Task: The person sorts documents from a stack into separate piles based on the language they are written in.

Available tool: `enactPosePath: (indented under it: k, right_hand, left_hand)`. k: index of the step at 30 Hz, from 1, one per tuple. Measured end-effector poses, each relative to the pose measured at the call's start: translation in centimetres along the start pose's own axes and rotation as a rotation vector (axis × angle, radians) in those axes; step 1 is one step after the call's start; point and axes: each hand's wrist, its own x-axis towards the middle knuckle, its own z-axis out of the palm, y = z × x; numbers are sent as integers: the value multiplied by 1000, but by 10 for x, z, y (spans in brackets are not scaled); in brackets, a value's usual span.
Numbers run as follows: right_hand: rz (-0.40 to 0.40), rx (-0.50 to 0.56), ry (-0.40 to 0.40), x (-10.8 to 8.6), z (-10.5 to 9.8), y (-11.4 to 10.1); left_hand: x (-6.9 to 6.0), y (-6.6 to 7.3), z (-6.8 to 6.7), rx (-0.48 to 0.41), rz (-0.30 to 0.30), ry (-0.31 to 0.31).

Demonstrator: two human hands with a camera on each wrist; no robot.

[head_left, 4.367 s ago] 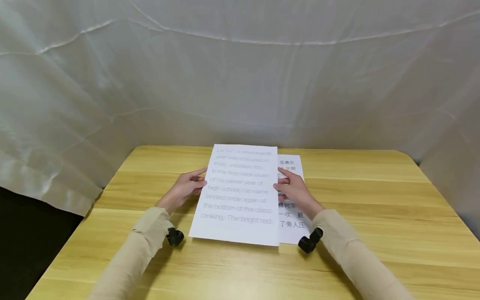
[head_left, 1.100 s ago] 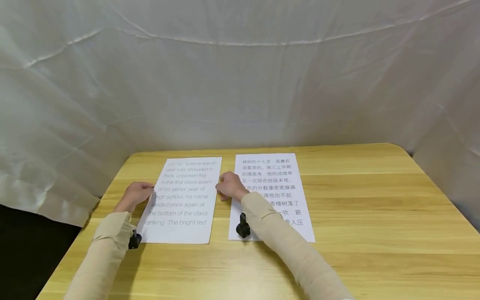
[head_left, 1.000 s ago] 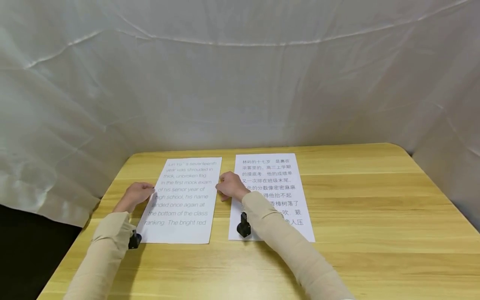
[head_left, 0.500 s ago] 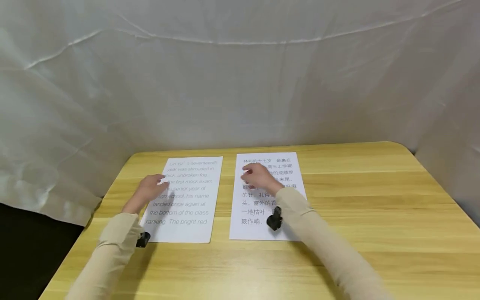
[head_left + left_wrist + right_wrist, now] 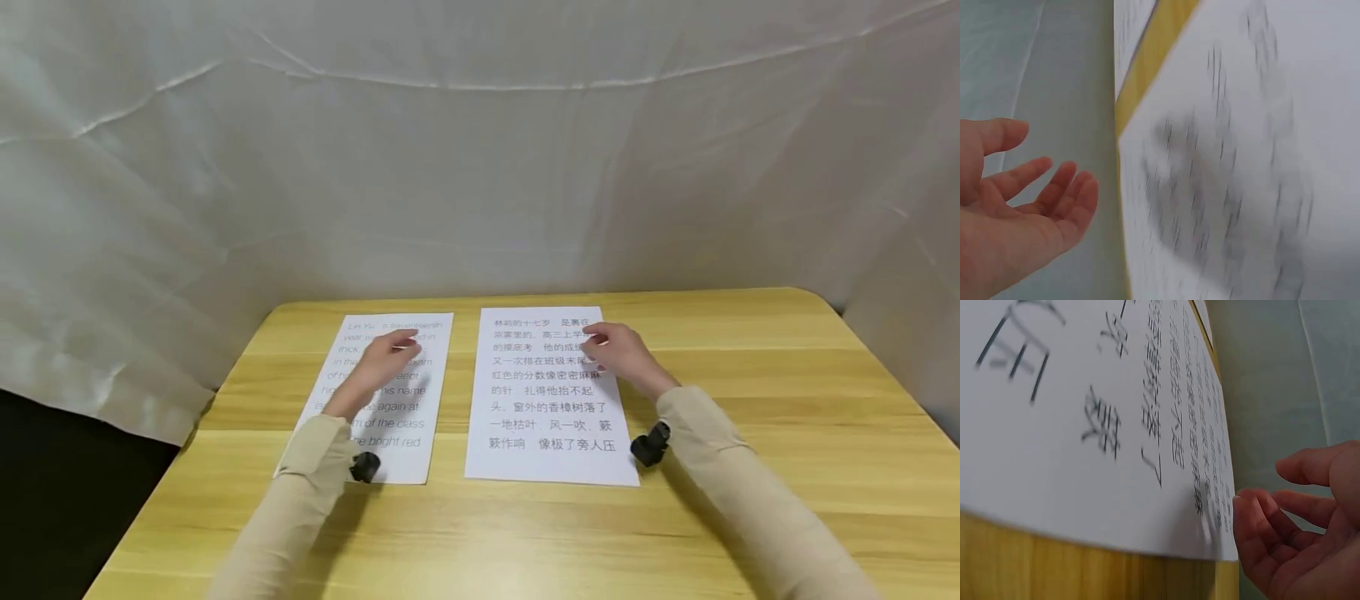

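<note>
Left hand (image 5: 382, 360) and right hand (image 5: 626, 354) have moved rightward, fingers loose, holding nothing.
Below, English-text sheet (image 5: 401, 422) and Chinese-text sheet (image 5: 551, 400) lie apart on the wooden table (image 5: 525, 537); clearance is hard to judge through blur, and a finger too low could drag one askew.

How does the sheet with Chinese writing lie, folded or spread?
Spread out: the sheet lies flat on the table, all four corners showing in the head view.
</note>
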Motion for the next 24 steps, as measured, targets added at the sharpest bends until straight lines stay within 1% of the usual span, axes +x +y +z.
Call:
enactPosePath:
  k: [3, 6, 9, 11, 14, 19, 24]
  right_hand:
    - [2, -14, 9, -3, -9, 5]
    - [5, -16, 17, -3, -13, 8]
    - [9, -13, 21, -4, -15, 11]
    - [13, -24, 20, -6, -17, 12]
    - [8, -69, 23, -9, -19, 12]
    - [14, -141, 45, -11, -24, 17]
    - [73, -118, 48, -13, -24, 23]
  left_hand:
    - [5, 5, 22, -102, -5, -26]
    - [10, 10, 42, -187, -13, -43]
    - [15, 13, 57, -230, -16, -54]
    - [16, 16, 62, -235, -18, -61]
    - [18, 19, 67, -246, -27, -73]
    - [22, 19, 72, -256, -57, -90]
    - [25, 16, 73, -214, -87, -98]
